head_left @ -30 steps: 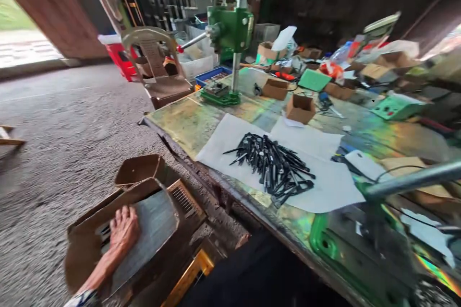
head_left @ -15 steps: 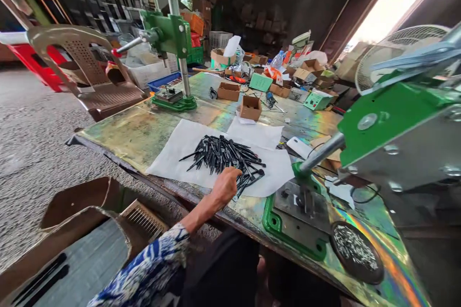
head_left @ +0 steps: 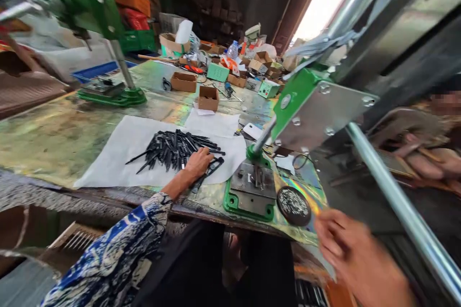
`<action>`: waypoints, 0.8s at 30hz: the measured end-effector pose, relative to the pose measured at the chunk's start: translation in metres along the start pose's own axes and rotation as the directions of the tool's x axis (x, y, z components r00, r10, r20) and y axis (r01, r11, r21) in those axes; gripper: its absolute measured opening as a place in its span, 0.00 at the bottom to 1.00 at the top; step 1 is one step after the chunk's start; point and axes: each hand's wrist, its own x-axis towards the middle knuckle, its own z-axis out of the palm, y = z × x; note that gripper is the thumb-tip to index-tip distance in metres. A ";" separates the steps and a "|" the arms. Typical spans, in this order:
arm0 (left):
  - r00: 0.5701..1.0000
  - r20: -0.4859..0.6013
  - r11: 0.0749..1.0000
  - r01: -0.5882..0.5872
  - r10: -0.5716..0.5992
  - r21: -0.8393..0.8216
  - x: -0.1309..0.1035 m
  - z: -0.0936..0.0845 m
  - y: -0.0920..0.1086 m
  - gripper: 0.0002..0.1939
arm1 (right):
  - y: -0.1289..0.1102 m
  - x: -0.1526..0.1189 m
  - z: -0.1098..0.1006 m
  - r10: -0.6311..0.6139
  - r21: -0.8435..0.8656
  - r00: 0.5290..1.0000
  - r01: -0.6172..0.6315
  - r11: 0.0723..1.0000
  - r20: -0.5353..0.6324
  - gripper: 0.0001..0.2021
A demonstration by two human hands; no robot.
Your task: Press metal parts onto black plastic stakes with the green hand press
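Note:
My left hand (head_left: 199, 162) reaches over the right side of a pile of thin black strip-like pieces (head_left: 167, 148). Its fingers curl down among them, and what they pinch is hidden. White paper (head_left: 111, 160) lies under the pile. To the right stands a green press with a metal base plate (head_left: 248, 196); a small dark piece sits on top. A round dark dish (head_left: 290, 223) beside the base holds many small shiny metal bits. My right hand (head_left: 356, 249) is raised right of the dish, apart from it, fingers bent and smeared by motion.
The press's long steel lever (head_left: 399, 192) slants down at the right. A second green press (head_left: 111, 98) stands at the table's left. Small open cardboard boxes (head_left: 208, 99), a white phone-like object (head_left: 252, 131) and clutter lie farther back. Another person (head_left: 425, 144) sits at the far right.
The view has swung to the right. My right hand has come into sight near the dish and lever. My left hand stays at the right side of the black pile.

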 end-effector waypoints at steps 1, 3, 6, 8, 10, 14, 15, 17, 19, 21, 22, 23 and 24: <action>1.000 0.003 1.000 -0.009 0.009 0.012 0.002 0.000 0.000 0.16 | 0.008 0.006 0.002 0.026 -0.003 0.999 -0.026 1.000 -0.022 0.14; 1.000 -0.010 1.000 -0.026 0.026 0.013 0.005 0.000 -0.001 0.16 | 0.030 0.019 0.004 0.119 -0.011 0.987 -0.121 0.993 -0.103 0.15; 0.997 0.017 0.997 -0.073 0.073 0.013 0.006 -0.001 -0.002 0.16 | 0.066 0.037 0.000 0.112 -0.220 0.963 -0.168 0.961 -0.245 0.16; 0.994 0.047 0.995 -0.100 0.099 0.015 0.005 -0.003 -0.004 0.17 | 0.084 0.045 -0.006 0.094 -0.326 0.960 -0.181 0.928 -0.265 0.14; 0.991 0.064 0.993 -0.115 0.113 0.016 0.003 -0.004 -0.006 0.17 | 0.096 0.051 -0.009 0.072 -0.431 0.961 -0.186 0.883 -0.267 0.10; 0.985 0.087 0.988 -0.151 0.149 0.011 0.003 -0.005 -0.011 0.17 | 0.110 0.060 -0.007 0.017 -0.629 0.969 -0.173 0.758 -0.246 0.05; 0.984 0.090 0.988 -0.156 0.155 0.006 0.004 -0.005 -0.011 0.17 | 0.112 0.062 -0.005 0.007 -0.665 0.971 -0.169 0.727 -0.238 0.05; 0.984 0.089 0.988 -0.157 0.157 -0.006 0.007 -0.006 -0.013 0.17 | 0.117 0.064 -0.001 -0.010 -0.722 0.975 -0.159 0.673 -0.223 0.05; 0.986 0.071 0.988 -0.150 0.151 -0.022 0.009 -0.005 -0.014 0.16 | 0.121 0.064 0.001 -0.025 -0.760 0.977 -0.147 0.633 -0.210 0.05; 0.987 0.046 0.987 -0.153 0.155 -0.043 0.011 -0.003 -0.015 0.15 | 0.125 0.064 0.001 -0.039 -0.780 0.979 -0.134 0.611 -0.199 0.05; 0.986 0.033 0.985 -0.162 0.164 -0.056 0.011 -0.002 -0.016 0.14 | 0.127 0.064 -0.001 -0.044 -0.784 0.980 -0.130 0.607 -0.196 0.05; 0.984 0.021 0.982 -0.173 0.175 -0.072 0.011 -0.001 -0.016 0.14 | 0.129 0.064 -0.003 -0.048 -0.784 0.980 -0.126 0.609 -0.195 0.05; 0.983 0.008 0.980 -0.180 0.182 -0.090 0.011 0.000 -0.016 0.14 | 0.130 0.065 -0.005 -0.051 -0.779 0.980 -0.123 0.614 -0.195 0.05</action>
